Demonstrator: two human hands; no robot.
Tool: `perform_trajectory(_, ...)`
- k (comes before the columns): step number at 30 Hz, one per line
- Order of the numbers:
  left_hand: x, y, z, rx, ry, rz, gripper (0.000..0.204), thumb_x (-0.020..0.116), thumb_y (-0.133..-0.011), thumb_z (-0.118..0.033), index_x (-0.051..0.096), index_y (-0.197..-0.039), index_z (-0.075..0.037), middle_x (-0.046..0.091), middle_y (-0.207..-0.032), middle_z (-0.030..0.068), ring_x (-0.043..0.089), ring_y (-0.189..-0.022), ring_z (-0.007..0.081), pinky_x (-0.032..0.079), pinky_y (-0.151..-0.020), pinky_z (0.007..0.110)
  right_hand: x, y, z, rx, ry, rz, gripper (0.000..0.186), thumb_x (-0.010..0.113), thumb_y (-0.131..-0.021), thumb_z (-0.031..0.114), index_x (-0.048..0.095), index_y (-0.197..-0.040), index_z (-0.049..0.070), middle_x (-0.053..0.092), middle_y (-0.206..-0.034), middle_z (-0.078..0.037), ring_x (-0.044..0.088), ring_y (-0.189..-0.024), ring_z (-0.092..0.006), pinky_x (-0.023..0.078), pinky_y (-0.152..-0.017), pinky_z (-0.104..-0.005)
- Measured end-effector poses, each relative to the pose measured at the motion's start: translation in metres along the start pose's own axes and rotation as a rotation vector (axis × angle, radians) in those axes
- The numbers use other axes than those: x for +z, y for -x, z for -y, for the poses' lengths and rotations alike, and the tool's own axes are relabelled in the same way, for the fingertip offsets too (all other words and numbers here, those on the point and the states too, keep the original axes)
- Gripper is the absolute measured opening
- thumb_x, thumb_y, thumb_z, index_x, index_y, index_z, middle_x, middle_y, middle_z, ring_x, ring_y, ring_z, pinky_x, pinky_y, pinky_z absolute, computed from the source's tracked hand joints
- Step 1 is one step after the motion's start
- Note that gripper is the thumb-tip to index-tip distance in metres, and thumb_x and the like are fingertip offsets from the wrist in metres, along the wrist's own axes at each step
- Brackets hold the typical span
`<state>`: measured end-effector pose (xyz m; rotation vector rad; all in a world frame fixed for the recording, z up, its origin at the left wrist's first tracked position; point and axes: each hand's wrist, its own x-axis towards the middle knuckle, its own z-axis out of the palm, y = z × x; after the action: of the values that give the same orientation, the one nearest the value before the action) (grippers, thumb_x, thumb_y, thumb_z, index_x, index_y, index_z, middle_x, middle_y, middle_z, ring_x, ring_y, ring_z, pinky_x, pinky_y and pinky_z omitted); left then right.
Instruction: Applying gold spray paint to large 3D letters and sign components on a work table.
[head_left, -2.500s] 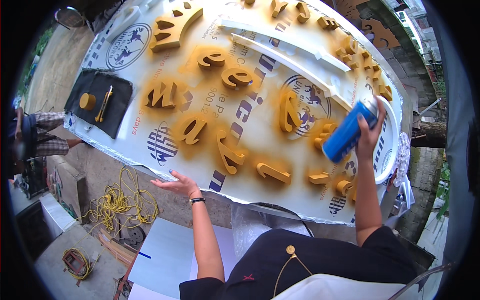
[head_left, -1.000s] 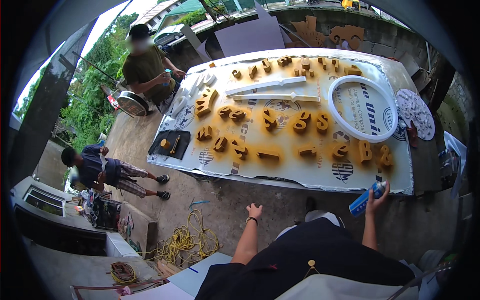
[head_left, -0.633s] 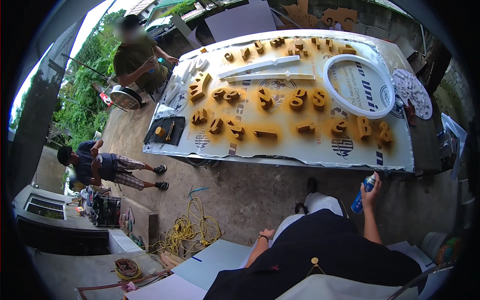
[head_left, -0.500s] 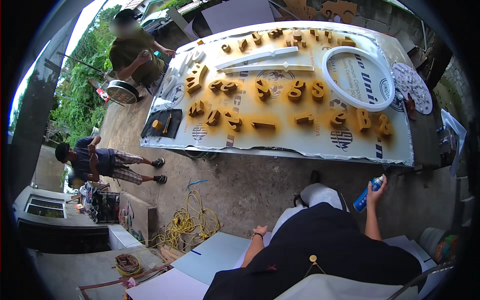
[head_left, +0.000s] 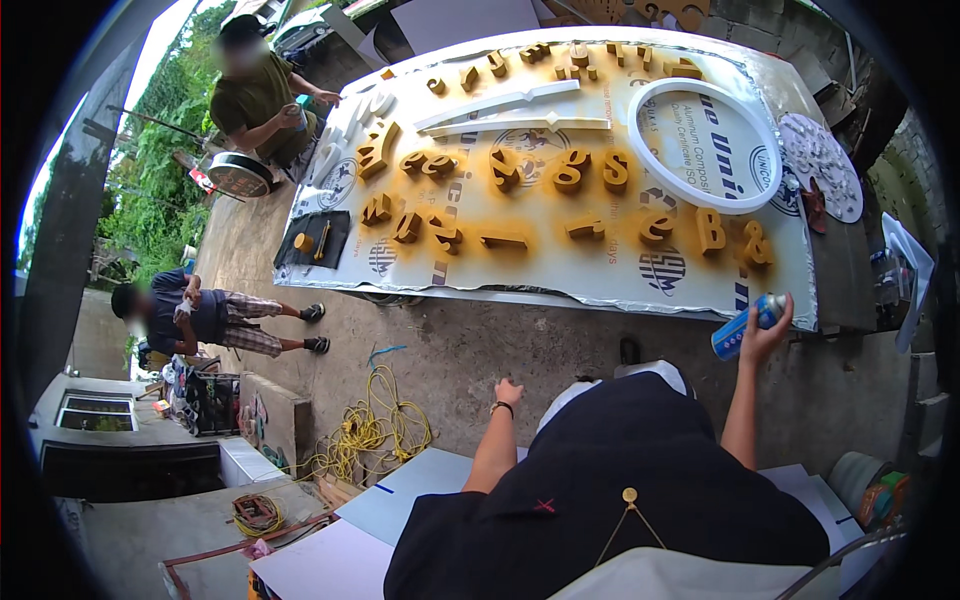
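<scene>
My right hand (head_left: 768, 338) is wrapped round a blue spray can (head_left: 736, 334), held tilted just off the table's near right edge. My left hand (head_left: 509, 390), curled with nothing visible in it, hangs over the floor in front of my body. Rows of raised letters (head_left: 568, 172), coated in gold-brown paint, stand on the sheet-covered table (head_left: 600, 270), with overspray around them. A white ring (head_left: 640, 165) lies at the right of the table. Two long white strips (head_left: 520, 125) lie between the letter rows. Unpainted white pieces (head_left: 340, 130) are at the left end.
One person (head_left: 250, 105) stands at the table's far left corner, another (head_left: 215, 315) farther left. A dark mat (head_left: 325, 255) carries small gold pieces. Yellow cord (head_left: 375, 435) lies tangled on the floor. White panels (head_left: 425, 490) are beside me; a round board of white bits (head_left: 825, 165) sits far right.
My right hand has raised the spray can toward the table edge. My left hand has moved up and forward from beside my body. The table has shifted slightly left in view.
</scene>
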<state>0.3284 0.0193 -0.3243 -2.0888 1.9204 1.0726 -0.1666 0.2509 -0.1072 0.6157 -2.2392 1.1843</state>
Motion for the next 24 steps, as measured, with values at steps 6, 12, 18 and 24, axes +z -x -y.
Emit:
perform_trajectory(6,-0.001,0.01,-0.128,0.03,0.294,0.111,0.019,0.07,-0.08,-0.016,0.068,-0.084,0.002,0.069,-0.071,0.0139,0.07,-0.068,0.0252,0.056,-0.072,0.032,0.017,-0.039,0.0,0.83,-0.668,-0.181,0.061,0.068,-0.084,0.022,0.039,-0.137,0.01,0.044,-0.133,-0.014,0.049,-0.118,-0.0293,0.039,-0.1,-0.039)
perform_trajectory(12,0.001,0.014,-0.176,0.067,0.061,0.0,0.019,0.068,-0.083,-0.022,0.069,-0.077,-0.004,0.07,-0.07,0.013,0.07,-0.064,0.0231,0.054,-0.07,0.035,0.024,-0.075,0.004,0.936,-0.987,-0.181,0.059,0.065,-0.085,0.021,0.04,-0.137,0.01,0.043,-0.134,-0.016,0.046,-0.121,-0.0291,0.042,-0.098,-0.0377)
perform_trajectory(18,0.042,0.001,-0.093,0.02,0.048,0.199,0.022,0.066,-0.084,-0.024,0.066,-0.079,-0.003,0.068,-0.073,0.0097,0.068,-0.061,0.0207,0.048,-0.05,0.031,0.041,-0.092,-0.001,0.738,-0.835,-0.018,0.061,0.065,-0.083,0.028,0.04,-0.136,0.012,0.044,-0.131,-0.014,0.052,-0.113,-0.0254,0.048,-0.089,-0.0384)
perform_trajectory(24,0.049,0.051,-0.05,-0.297,0.155,0.43,0.028,0.068,-0.083,-0.028,0.065,-0.082,0.0,0.067,-0.077,0.0077,0.067,-0.067,0.0201,0.05,-0.06,0.038,0.045,-0.107,0.005,0.667,-0.799,0.032,0.053,0.063,-0.085,0.029,0.043,-0.13,0.01,0.047,-0.125,-0.014,0.057,-0.105,-0.0291,0.053,-0.083,-0.0398)
